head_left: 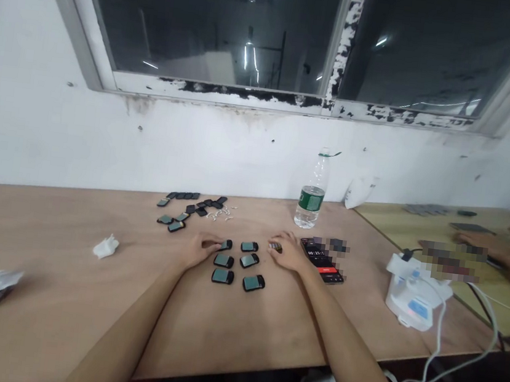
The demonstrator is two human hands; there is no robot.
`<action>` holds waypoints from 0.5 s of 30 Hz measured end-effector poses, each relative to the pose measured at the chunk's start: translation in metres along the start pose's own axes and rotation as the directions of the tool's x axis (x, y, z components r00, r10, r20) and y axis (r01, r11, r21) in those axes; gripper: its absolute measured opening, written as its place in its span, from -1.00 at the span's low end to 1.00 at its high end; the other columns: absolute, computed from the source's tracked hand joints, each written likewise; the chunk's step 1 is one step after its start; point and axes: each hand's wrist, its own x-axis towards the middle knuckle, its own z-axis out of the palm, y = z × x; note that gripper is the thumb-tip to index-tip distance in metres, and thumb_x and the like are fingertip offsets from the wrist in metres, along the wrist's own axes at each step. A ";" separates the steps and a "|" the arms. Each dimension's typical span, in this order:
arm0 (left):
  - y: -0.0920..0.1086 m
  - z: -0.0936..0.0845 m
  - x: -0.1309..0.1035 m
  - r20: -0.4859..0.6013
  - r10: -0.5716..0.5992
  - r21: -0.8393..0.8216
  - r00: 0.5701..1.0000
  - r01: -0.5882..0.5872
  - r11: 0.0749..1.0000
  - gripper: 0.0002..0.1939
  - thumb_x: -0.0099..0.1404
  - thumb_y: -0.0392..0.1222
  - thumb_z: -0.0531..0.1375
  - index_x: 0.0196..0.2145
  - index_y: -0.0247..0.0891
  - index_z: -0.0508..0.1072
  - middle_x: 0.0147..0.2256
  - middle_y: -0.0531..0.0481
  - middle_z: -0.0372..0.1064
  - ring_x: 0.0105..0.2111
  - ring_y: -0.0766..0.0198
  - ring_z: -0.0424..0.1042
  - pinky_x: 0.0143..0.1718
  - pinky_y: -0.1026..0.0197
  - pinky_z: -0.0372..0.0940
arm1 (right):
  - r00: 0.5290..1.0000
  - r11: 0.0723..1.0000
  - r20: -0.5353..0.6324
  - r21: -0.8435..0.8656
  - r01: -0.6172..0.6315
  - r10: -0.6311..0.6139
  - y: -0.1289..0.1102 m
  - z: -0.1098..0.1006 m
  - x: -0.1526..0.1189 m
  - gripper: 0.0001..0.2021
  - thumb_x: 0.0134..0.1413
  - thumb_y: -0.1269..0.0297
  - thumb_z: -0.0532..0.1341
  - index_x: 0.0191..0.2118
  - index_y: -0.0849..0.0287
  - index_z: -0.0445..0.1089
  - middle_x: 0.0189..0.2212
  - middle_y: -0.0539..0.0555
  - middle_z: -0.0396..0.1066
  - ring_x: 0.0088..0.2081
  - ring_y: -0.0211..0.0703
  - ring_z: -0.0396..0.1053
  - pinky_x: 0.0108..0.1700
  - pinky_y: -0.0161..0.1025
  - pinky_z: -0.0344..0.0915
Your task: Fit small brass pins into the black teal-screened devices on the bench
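Observation:
On the tabletop, small black devices with grey-green faces lie in two short columns between my hands. My left hand has thumb and forefinger closed on the far-left device, which rests on the table. My right hand curls its fingers around a small dark piece with yellowish marks; its kind is too small to make out. Nearest to that hand in the columns is another device. Lower down lie a left device and a slightly tilted right device.
Farther back are several more devices, black pieces and small white bits. A water bottle, a phone and a white corded machine stand or lie rightward. Crumpled tissue lies left. Another person's hands are at far right.

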 end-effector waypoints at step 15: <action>-0.005 -0.006 -0.001 -0.065 0.009 0.104 0.998 -0.002 0.995 -0.72 0.18 0.02 0.34 -0.24 -0.21 0.65 -0.18 -0.13 0.62 -0.30 0.06 0.54 -0.22 0.06 0.46 | 0.992 0.880 -0.121 0.468 0.078 -0.024 -0.021 -0.009 -0.001 -0.78 0.16 0.25 0.29 -0.09 0.17 0.54 -0.23 0.11 0.56 -0.22 -0.09 0.48 -0.09 -0.16 0.39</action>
